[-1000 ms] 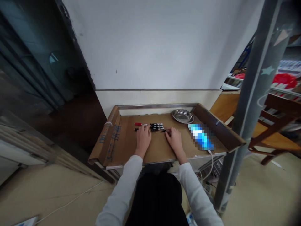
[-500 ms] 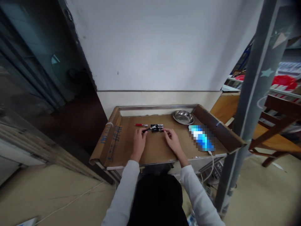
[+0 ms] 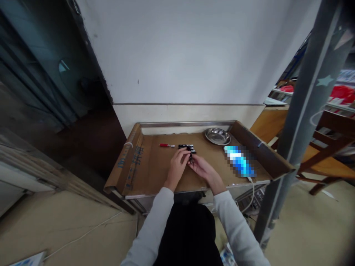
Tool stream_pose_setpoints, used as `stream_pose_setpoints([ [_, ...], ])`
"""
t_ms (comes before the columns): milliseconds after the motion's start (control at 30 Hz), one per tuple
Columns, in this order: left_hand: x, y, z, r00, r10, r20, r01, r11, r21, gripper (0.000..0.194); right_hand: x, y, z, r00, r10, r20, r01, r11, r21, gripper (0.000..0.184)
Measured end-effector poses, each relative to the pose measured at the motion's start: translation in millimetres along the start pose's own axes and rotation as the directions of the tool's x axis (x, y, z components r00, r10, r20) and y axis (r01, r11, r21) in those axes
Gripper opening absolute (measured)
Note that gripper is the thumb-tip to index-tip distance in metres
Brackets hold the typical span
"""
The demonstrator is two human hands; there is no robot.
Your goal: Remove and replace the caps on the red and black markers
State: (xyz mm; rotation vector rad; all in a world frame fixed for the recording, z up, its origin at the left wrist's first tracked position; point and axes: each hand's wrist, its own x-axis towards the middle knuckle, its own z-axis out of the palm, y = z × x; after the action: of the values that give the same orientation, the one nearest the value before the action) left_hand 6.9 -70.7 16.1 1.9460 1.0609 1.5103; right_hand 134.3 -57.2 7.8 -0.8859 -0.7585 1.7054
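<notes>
My left hand (image 3: 177, 167) and my right hand (image 3: 200, 168) meet over the middle of the cardboard-lined table (image 3: 155, 173). Both pinch a small black pen (image 3: 190, 158) held upright between their fingertips. Just behind them lies a small cluster of black pens (image 3: 186, 147). A red pen (image 3: 166, 145) lies alone to the left of that cluster. Both sleeves are light grey.
A round steel dish (image 3: 217, 136) sits at the table's back right. A blurred blue object (image 3: 240, 161) with a white cable lies right of my hands. A grey post (image 3: 296, 111) stands at the right, with wooden furniture (image 3: 327, 147) behind it. The wall is close behind the table.
My hands came together from flat and apart on the table. The left picked a black pen from the cluster, and both now hold it above the surface.
</notes>
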Motion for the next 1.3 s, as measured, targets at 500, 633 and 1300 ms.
stream_pose_setpoints([
  [500, -1, -15, -6.4, 0.902, -0.301, -0.311, 0.255, 0.950, -0.180, 0.023, -10, -21, -32, 0.997, 0.006, 0.071, 0.003, 0.992, -0.128, 0.020],
  [633, -3, -23, -2.3, 0.917, -0.371, -0.143, 0.362, 0.928, -0.090, 0.016, -10, -21, -45, 0.991, -0.134, 0.017, 0.135, 0.968, -0.212, 0.026],
  [1300, -7, -29, 4.9, 0.982, -0.124, 0.140, 0.050, 0.896, 0.442, 0.022, -13, -1, -34, 0.751, -0.515, 0.413, 0.467, -0.028, -0.884, 0.015],
])
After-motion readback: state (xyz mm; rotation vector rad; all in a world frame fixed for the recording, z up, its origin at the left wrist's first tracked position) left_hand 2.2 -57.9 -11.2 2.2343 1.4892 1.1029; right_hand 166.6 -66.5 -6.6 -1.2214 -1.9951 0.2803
